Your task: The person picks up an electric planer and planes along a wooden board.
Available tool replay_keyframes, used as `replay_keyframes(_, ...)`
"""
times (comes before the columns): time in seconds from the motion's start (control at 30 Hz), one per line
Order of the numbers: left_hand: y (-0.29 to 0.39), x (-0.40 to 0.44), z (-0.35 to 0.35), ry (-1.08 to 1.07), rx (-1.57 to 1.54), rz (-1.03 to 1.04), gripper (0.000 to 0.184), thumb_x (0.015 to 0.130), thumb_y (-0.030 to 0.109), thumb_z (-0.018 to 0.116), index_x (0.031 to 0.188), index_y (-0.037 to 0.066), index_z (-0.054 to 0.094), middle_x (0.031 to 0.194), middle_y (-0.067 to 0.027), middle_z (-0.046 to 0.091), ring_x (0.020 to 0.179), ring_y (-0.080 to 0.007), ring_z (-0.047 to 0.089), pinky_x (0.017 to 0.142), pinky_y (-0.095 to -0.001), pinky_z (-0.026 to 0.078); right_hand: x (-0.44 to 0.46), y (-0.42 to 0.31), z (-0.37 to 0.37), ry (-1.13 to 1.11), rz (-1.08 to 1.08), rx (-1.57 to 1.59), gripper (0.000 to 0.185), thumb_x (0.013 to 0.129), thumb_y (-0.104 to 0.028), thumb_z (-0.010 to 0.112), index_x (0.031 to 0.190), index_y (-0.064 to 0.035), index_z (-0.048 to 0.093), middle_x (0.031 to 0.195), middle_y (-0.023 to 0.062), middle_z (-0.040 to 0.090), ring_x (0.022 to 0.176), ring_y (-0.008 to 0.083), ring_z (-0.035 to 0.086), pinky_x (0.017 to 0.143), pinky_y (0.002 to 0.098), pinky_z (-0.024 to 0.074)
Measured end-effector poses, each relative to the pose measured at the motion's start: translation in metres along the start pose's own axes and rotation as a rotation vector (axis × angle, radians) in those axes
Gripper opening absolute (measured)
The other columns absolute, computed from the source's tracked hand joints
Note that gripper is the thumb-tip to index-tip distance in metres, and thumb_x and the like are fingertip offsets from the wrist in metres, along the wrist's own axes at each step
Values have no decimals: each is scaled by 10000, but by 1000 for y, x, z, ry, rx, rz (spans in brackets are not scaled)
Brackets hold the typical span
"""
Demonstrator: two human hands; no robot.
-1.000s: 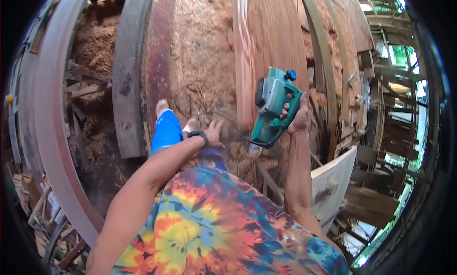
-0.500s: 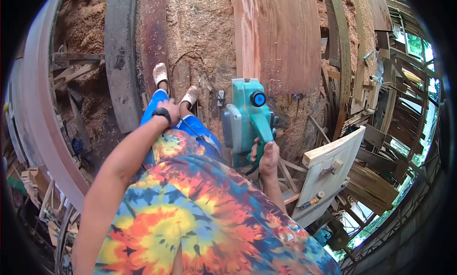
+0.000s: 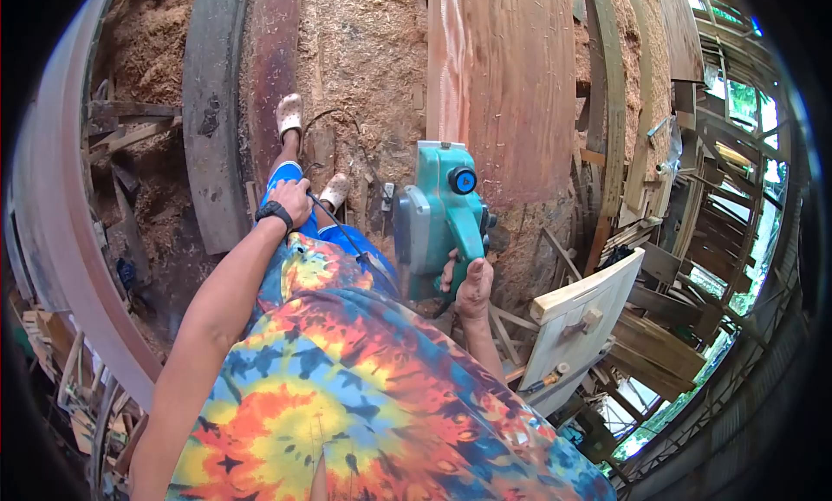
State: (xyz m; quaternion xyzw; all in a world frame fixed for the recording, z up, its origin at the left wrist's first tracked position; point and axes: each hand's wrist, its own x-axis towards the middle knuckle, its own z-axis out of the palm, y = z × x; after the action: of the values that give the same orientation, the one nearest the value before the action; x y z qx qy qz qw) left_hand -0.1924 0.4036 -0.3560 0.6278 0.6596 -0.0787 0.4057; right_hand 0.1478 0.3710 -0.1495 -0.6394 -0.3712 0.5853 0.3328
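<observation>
A green electric planer (image 3: pixel 451 215) with a round blue-and-black knob is in my right hand (image 3: pixel 470 286), whose fingers wrap round its rear handle. The planer's front end is beside the near end of a wide reddish plank (image 3: pixel 520 94). My left hand (image 3: pixel 290 200), with a black watch on the wrist, rests at the blue shorts on my leg; its fingers look bent, and a dark cord (image 3: pixel 340 226) runs right beside it. Whether those fingers grip the cord or the cloth is unclear.
Wood shavings (image 3: pixel 368 59) cover the ground between long planks. A dark grey beam (image 3: pixel 211 120) lies left of my feet, and a curved board (image 3: pixel 82 241) farther left. At right, a pale panel (image 3: pixel 582 315) leans with a chisel-like tool on it. A power plug (image 3: pixel 387 196) lies near my foot.
The planer has come from over the plank's right side toward my body, turning upright. My left hand has moved left onto my leg. My view has shifted, and both clogs now show.
</observation>
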Motion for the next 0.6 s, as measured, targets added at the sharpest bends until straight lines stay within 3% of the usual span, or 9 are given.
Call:
replay_keyframes(0.43,-22,63,-37,252,-307,16,235,878,126,549,1080,63,652,1140,-164,637,1106,-361,581,964,-466,462,219,-130,64,-51,-105,-49,768,921,-759,394,962,-7,543,571,39,509,446,129,501,425,267,417)
replay_keyframes(0.47,-30,70,-34,281,-339,38,275,892,173,537,1113,54,651,1146,-181,635,1088,-370,582,947,-480,468,242,-144,72,-51,-103,-51,759,922,-757,393,951,-14,542,570,40,509,441,135,502,423,274,424)
replay_keyframes(0.57,-38,80,-44,267,-463,40,267,890,164,546,1097,51,670,1092,-194,661,1056,-373,615,938,-475,481,323,-184,85,-115,-130,-29,734,925,-755,390,929,-36,541,572,47,517,438,155,507,419,299,436)
replay_keyframes(0.6,-37,80,-49,321,-480,33,250,914,199,563,1067,45,686,981,-222,683,968,-406,641,894,-480,494,353,-200,89,-151,-148,-58,732,937,-750,357,950,-41,540,591,41,504,456,164,504,443,314,450)
